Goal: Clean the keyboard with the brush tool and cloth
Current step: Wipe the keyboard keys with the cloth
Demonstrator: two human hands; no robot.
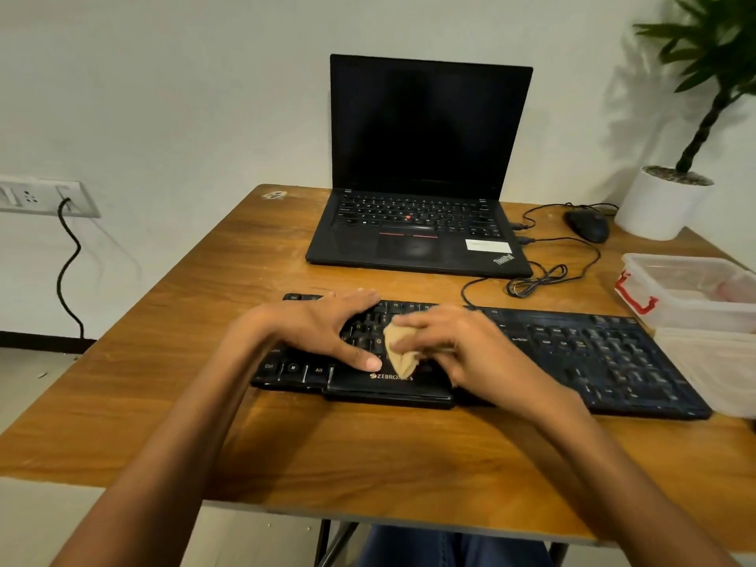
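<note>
Nearest me, the left hand (323,325) lies flat on the black keyboard (593,358), fingers straight. Just beside it the right hand (462,345) grips a tan cloth (399,347), pressed against the middle keys.

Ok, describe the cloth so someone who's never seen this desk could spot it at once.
On the wooden table, in front of the laptop, lies a black keyboard. Over its left half the right hand holds a small bunched cloth against the keys, beside the left hand. It is the one soft, pale beige wad against the black keys.
</note>
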